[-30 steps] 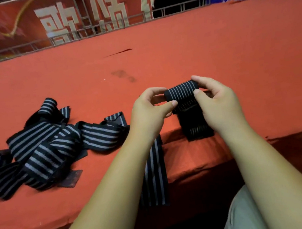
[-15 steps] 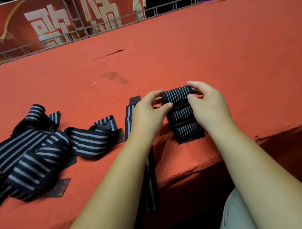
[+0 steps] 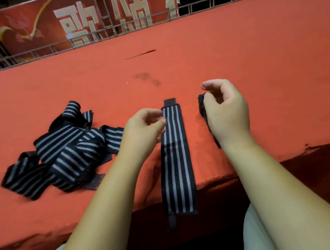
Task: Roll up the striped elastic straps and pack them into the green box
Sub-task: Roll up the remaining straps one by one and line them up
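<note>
A flat black strap with grey stripes (image 3: pixel 176 165) lies lengthwise on the red table, its near end hanging over the front edge. My left hand (image 3: pixel 143 127) hovers at the strap's upper left edge, fingers curled and slightly apart, holding nothing that I can see. My right hand (image 3: pixel 228 114) arches over a stack of rolled straps (image 3: pixel 202 107), which it mostly hides; the thumb rests against the stack and the fingers are spread above it. A loose pile of unrolled striped straps (image 3: pixel 65 152) lies to the left. No green box is in view.
The red cloth-covered table (image 3: pixel 256 60) stretches far back to a metal railing (image 3: pixel 85 38) with red and blue banners behind it. The table's front edge (image 3: pixel 309 147) runs just before my forearms, and my knees are below it.
Both hands have let go of the top roll, which they held a moment ago. The left hand moved left to the flat strap's edge, and the right hand shifted right over the stack.
</note>
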`<state>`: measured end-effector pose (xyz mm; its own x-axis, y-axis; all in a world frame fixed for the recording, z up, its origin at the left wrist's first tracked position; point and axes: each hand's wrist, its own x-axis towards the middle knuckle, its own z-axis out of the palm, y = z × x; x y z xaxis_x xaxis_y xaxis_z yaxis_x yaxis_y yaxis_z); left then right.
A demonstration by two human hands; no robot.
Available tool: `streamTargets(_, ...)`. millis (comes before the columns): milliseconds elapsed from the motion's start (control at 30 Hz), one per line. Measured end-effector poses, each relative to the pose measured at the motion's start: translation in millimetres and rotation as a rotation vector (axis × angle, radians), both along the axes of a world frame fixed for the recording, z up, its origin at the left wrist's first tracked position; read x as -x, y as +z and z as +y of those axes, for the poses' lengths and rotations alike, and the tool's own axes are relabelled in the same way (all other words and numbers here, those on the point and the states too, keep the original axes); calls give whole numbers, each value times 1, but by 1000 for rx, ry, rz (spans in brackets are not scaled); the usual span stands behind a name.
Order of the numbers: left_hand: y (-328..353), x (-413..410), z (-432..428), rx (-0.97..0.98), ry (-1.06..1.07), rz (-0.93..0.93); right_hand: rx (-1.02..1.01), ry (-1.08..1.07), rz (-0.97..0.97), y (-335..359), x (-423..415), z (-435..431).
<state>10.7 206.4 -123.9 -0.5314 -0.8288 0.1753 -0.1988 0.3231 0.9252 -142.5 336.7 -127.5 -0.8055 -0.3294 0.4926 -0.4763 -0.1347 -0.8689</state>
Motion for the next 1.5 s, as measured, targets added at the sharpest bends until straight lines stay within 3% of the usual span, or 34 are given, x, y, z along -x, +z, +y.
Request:
streamTargets(200,-19,-65,-34,222,208,-184,-192,241,72,-11,-39,-43)
streamTargets(433,-54,-81,-47,529,61,-499,-674,416,241,-44,-53,-86)
streamTargets(600,-64,-87,-64,647,107,-470,-841,418,368,-58,-54,-103)
streamTargets(833,-51,-97,-73,708,77,-327,-688,382,340,-57,-50,-111)
streamTargets(1000,-49,-103,-67,811,-5,-409,-457,508,57,-41,-59,-100)
streamTargets(1167,-43,-102,-52,802,88,-303,-297,659,-146,-28,-69,-87)
streamTargets(1333,-29,-104,-38,623,179,-154,-168,731,-261,-18,-72,-76)
streamTargets(1500,-15,-91,-17,448,249,25,-164,803,-198,-20,-74,-71)
